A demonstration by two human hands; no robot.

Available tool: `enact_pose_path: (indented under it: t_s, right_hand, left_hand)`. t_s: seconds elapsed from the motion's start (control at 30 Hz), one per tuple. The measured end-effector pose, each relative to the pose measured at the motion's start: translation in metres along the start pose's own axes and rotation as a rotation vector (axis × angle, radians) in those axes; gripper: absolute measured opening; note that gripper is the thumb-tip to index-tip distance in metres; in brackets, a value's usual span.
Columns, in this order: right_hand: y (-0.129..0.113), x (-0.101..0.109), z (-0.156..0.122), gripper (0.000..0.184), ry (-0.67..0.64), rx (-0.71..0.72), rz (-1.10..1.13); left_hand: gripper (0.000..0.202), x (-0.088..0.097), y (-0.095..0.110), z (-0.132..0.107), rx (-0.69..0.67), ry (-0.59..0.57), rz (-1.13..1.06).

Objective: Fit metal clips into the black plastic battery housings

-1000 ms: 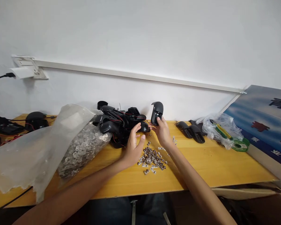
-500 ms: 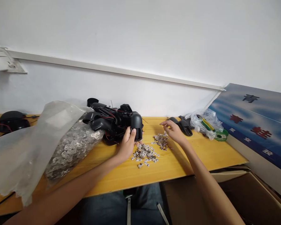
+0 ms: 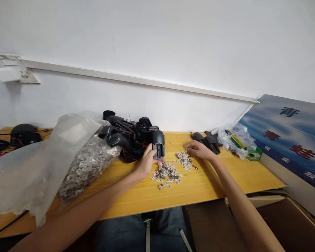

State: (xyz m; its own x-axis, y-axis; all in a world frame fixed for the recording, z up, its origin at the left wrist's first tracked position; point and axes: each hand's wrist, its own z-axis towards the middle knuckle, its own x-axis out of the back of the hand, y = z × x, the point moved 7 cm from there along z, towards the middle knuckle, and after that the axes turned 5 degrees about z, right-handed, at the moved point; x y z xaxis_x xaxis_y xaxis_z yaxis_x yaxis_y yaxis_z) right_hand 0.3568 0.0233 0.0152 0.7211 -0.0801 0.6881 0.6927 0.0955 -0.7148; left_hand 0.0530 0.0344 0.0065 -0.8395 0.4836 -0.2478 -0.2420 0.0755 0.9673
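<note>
Your left grip (image 3: 147, 162) is closed around a black plastic casing (image 3: 159, 145), just above a pile of small metal fittings (image 3: 166, 173). Your right grip (image 3: 199, 149) is loosely open, its fingertips just over a second pile (image 3: 184, 159) on the surface (image 3: 225, 178).

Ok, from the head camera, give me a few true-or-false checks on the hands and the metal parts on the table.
1. The left hand holds a black plastic housing upright: true.
2. The right hand holds that housing too: false; it is open, over small metal fittings, apart from the housing.
3. Those fittings are inside a clear plastic bag: false; they lie loose on the yellow wooden table top.
4. Metal washers lie in that bag, to the left of the left hand: true.
</note>
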Motion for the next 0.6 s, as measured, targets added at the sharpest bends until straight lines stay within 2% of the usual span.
enact_pose_path:
  t_s: [0.1, 0.2, 0.33, 0.47, 0.53, 0.6]
  right_hand:
    - [0.000, -0.003, 0.000, 0.024, -0.043, 0.038, 0.061]
    - [0.000, -0.004, -0.001, 0.026, -0.033, 0.045, 0.066]
    - [-0.009, 0.001, -0.007, 0.030, 0.079, 0.017, 0.066]
    - [-0.036, 0.007, -0.012, 0.038, 0.266, 0.037, 0.190]
    - [-0.054, 0.001, -0.012, 0.041, 0.305, 0.056, 0.341]
    - [-0.073, -0.014, -0.011, 0.043, 0.300, 0.043, 0.520]
  left_hand:
    - [0.039, -0.002, -0.003, 0.001, 0.047, -0.053, -0.038]
    - [0.038, -0.004, -0.006, 0.002, 0.075, -0.106, -0.076]
    - [0.043, -0.004, -0.009, 0.003, 0.070, -0.147, -0.086]
    - [0.055, -0.006, -0.007, 0.001, 0.049, -0.212, -0.052]
    - [0.058, -0.007, -0.005, 0.000, 0.023, -0.220, -0.028]
    - [0.060, -0.006, -0.004, 0.001, -0.013, -0.208, -0.008]
